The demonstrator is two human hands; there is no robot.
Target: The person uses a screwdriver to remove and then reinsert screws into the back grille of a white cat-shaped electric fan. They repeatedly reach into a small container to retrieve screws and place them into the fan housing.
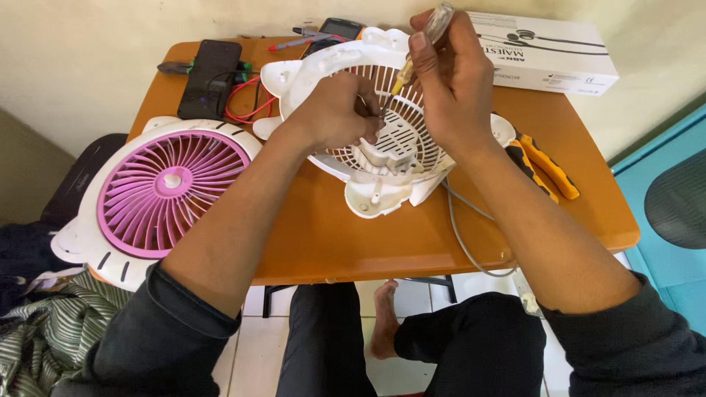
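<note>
I had the white rear fan housing (382, 147) mid-counter, my left hand (334, 114) gripping its grille, my right hand (448, 81) closed on a screwdriver (423, 44) at the hub. The pink front grille (165, 195) already lay apart, left; the hub remained fastened, I judged.

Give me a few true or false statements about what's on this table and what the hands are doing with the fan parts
1. The right hand holds a screwdriver. True.
2. The left hand rests on the pink fan grille. False: it grips the white fan housing; the pink grille lies apart, at the table's left edge.
3. Orange-handled pliers lie right of the housing. True.
4. The white box sits at the table's near edge. False: it lies at the far right corner.
</note>
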